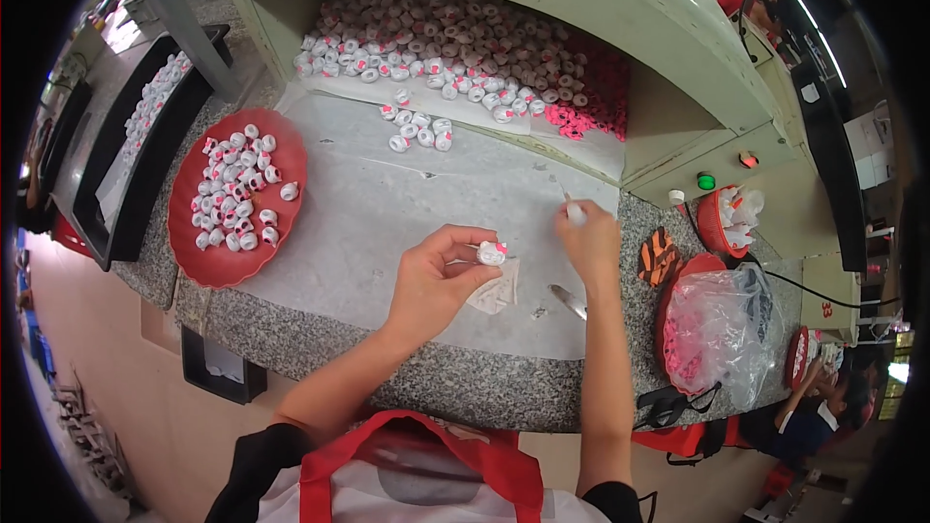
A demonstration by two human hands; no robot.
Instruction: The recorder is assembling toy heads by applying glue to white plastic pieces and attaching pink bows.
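Note:
Between the thumb and fingers of my left hand [436, 276], a small white toy head [491, 254] with a pink bow is held up over the middle of the worktop. Just below it lies a folded, stained white cloth [498, 292]. My right hand [593, 244] is closed round a small white bottle [576, 214] with a thin tip that points away from me; the fist hides part of it. A metal tool with a narrow shiny end [567, 301] rests on the white sheet [358, 213], left of my right forearm.
At left, a red scalloped tray [211, 266] holds many white heads. More heads [418, 131] lie ahead, below a pale green shelf [678, 126] piled with heads and pink pieces. Right are an orange-black cloth [659, 257], a red basket [715, 223] and a plastic bag [731, 320].

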